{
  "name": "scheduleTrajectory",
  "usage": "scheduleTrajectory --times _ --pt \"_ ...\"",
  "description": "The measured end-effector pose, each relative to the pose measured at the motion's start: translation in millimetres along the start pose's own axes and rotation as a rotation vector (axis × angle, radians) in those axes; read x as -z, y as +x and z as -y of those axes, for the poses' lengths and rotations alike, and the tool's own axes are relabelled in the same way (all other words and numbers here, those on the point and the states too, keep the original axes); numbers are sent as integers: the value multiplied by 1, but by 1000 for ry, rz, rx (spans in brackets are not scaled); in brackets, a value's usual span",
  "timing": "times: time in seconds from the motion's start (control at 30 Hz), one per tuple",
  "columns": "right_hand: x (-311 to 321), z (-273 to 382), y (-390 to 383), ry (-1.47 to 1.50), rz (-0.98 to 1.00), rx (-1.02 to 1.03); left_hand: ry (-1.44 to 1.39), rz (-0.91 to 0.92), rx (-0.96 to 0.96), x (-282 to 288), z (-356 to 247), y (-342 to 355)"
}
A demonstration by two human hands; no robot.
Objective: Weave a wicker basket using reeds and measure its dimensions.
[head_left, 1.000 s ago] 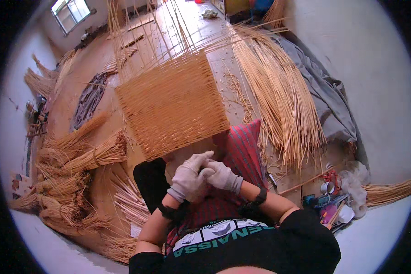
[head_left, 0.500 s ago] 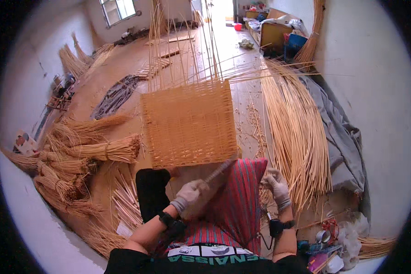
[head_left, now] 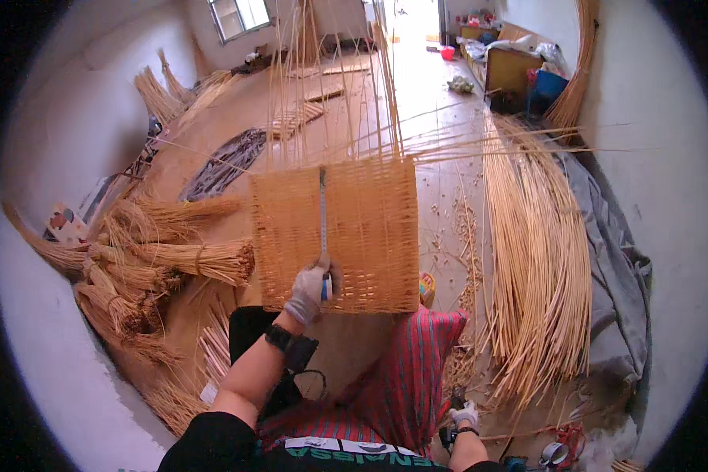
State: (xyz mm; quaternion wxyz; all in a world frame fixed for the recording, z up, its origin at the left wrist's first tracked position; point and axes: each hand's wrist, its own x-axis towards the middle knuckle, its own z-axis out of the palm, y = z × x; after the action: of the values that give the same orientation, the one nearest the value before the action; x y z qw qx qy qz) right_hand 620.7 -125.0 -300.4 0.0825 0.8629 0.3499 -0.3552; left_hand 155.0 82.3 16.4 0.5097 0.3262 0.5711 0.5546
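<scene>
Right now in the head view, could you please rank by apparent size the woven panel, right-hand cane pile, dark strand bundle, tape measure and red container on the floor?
Woven panel and right-hand cane pile: too alike to rank
Dark strand bundle
Tape measure, blade included
Red container: smallest, though farthest from the camera

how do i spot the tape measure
Find the big tan woven panel in the middle. Over its lower half, the gloved left hand holds the tape measure. Its blue patch and straight pale strip stand out from the tan panel.
</scene>
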Motion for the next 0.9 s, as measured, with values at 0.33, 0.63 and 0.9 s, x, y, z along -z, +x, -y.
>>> scheduleTrajectory --times 0.33,0.63,0.9 --pt "-44 -23 60 -152 86 -43 -164 -14 -6 -16 2 20" --pt "-76 -16 48 13 52 98 -201 14 -49 -15 4 23" --pt "-15 -12 27 114 -18 274 -395 35 62 -14 -4 37"
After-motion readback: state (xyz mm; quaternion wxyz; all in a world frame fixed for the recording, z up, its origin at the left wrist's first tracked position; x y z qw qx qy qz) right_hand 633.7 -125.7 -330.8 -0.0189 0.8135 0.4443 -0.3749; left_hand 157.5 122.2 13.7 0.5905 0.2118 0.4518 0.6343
